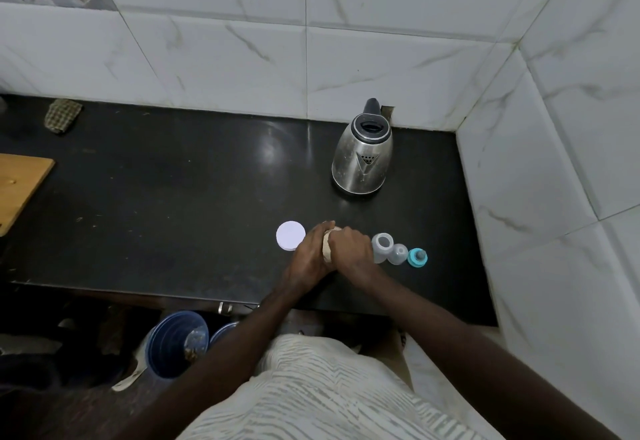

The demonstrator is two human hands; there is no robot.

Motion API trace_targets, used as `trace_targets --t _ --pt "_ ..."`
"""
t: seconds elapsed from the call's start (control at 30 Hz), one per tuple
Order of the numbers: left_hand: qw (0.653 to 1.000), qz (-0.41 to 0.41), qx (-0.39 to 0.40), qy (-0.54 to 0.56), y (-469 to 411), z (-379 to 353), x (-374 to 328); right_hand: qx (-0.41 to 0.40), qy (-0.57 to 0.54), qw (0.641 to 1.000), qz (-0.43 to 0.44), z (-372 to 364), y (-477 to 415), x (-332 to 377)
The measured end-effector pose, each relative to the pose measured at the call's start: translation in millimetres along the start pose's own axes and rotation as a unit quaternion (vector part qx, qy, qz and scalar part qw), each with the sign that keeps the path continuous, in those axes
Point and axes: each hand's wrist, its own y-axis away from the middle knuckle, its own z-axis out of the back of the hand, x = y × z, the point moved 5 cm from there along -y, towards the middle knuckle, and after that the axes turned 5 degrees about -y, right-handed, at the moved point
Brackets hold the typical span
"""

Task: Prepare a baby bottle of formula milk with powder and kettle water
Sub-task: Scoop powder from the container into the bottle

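Pale striped fabric of the person's garment [322, 394] fills the bottom of the view, and both bare forearms reach forward from it over the black polished stone countertop [173, 197]. The left hand [308, 252] and the right hand [349, 249] meet near the counter's front edge, and both curl round a small tan cylindrical formula container [327, 249], gripping it between them. The hands hide most of it, so whether it is open on top cannot be told.

A flat white round lid [291, 236] lies on the counter just beside the left hand. On the other side, touching the right hand, stands a clear plastic baby bottle [382, 247] with its mouth open. Next in the same row come a clear domed bottle cap [398, 254] and a teal screw ring with its teat [417, 257].

Farther back, near the white marbled tile wall [381, 41], a stainless steel electric kettle [363, 159] stands upright, its black lid raised. A wooden board [20, 186] and a checked cloth [62, 115] lie far left. Below the counter sits a blue plastic bucket [178, 342].
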Motion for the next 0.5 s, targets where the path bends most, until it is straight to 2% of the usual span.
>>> trace_targets --t 0.17,0.3,0.4,0.5 --pt "1.0 -0.012 -0.002 -0.017 0 1 -9 -0.039 -0.013 0.999 0.0 4 14 2" --pt "0.999 -0.021 -0.005 -0.024 2 2 -9 0.003 -0.017 0.998 0.068 -1 15 4" --pt "0.999 -0.023 -0.001 -0.028 1 1 -11 -0.034 0.023 0.996 0.078 6 26 -3" --pt "1.0 -0.009 0.0 -0.02 -1 2 -13 -0.133 -0.005 0.987 0.087 2 35 -15"
